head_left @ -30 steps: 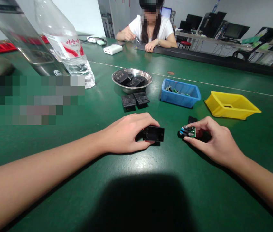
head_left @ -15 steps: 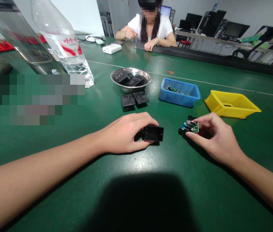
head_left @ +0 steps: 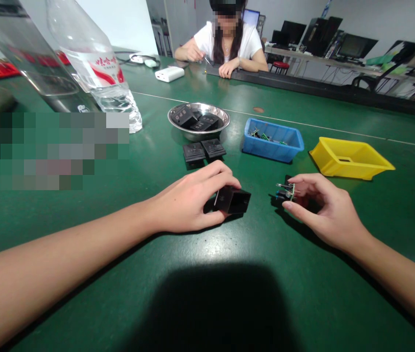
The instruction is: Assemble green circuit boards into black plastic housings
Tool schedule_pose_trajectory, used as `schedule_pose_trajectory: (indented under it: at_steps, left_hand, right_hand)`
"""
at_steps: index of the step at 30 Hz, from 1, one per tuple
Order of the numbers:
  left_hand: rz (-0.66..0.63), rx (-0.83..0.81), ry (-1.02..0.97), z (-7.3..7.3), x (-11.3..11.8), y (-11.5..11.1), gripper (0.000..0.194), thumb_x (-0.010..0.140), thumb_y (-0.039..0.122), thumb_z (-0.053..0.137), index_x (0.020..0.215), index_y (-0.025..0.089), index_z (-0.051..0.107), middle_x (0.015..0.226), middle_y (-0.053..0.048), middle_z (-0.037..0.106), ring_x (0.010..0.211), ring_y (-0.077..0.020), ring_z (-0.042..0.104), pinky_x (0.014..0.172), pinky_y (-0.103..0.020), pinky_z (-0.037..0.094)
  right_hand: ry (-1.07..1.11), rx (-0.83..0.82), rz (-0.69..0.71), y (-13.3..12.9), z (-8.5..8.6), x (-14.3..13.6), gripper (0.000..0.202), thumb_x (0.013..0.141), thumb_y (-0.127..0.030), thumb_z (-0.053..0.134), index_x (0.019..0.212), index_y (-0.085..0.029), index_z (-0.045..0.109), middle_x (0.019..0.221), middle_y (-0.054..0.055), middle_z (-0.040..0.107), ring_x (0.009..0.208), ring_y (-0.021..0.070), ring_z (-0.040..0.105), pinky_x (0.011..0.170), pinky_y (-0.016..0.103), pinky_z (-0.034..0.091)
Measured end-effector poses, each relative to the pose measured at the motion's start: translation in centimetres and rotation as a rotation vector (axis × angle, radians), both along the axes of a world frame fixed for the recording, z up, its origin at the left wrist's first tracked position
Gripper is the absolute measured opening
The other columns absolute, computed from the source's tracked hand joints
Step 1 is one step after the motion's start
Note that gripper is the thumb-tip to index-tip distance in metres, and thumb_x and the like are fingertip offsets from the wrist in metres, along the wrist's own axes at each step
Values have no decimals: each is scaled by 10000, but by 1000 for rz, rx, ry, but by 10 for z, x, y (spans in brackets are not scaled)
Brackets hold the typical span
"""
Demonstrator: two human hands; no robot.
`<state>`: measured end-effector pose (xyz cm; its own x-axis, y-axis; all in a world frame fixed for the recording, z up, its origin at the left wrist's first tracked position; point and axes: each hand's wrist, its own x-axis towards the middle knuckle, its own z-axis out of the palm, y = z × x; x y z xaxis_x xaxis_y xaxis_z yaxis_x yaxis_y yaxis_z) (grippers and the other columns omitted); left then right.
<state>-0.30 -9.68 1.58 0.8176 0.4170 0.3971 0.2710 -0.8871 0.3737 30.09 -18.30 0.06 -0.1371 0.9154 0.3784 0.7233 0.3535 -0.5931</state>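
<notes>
My left hand [head_left: 196, 198] grips a small black plastic housing [head_left: 232, 199] between thumb and fingers, its hollow end facing right. To the right, my right hand [head_left: 327, 205] pinches a small green circuit board [head_left: 291, 192] by its edges; the components on it point left, towards the housing. A gap of table lies between the two parts. Behind my left hand, two black plastic pieces [head_left: 204, 151] lie side by side. A steel bowl [head_left: 178, 128] past them holds several black housings [head_left: 205, 122].
A blue bin [head_left: 266, 148] with circuit boards and a yellow bin [head_left: 361, 168] stand beyond my right hand. At left are a water bottle [head_left: 106, 73] and a clear tumbler [head_left: 42, 63]. Across the green table [head_left: 119, 274], a person [head_left: 229, 49] sits working beside a long black bar [head_left: 303, 85].
The housing in my left hand has turned, showing more of its side. In my right hand the circuit board has rotated so it appears nearly edge-on.
</notes>
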Motion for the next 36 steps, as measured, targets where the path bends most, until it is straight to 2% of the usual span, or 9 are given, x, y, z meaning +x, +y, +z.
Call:
schedule_pose_trajectory:
  at_steps: [3,5,10,15,36]
  left_hand:
    - [-3,-44,-26,-1,0,0,342,872,244,641,1195,192,540,1225,-94,675,1120,-205,673,973,-306,529]
    - [0,-93,-21,-2,-1,0,387,855,264,640,1210,212,495,1266,-82,689,1108,-202,696,935,-302,536]
    - [50,-82,32,-2,-2,-1,378,803,293,650,1146,218,512,1012,-21,696,870,-181,689,773,-276,512]
    - [45,-44,51,2,1,-2,288,862,256,613,1143,208,574,969,-17,672,853,-162,647,797,-264,491]
    - [30,-30,44,1,2,-2,289,875,240,608,1161,203,600,977,-18,668,846,-158,634,782,-255,481]
  right_hand:
    - [-3,11,3,0,0,0,346,894,-347,760,1191,-242,614,868,2,704,698,160,668,662,295,563]
    - [-5,9,4,0,0,0,344,895,-344,758,1189,-240,615,867,4,703,702,164,672,662,298,565]
    - [-10,2,6,0,1,-1,341,891,-350,759,1183,-243,619,881,13,712,711,176,682,671,313,576]
    - [-13,-2,9,-1,1,-1,339,891,-350,755,1182,-245,616,891,17,717,715,179,688,666,314,581]
    - [-32,8,21,-1,1,-1,340,893,-339,749,1192,-243,619,868,8,711,678,163,662,656,304,572]
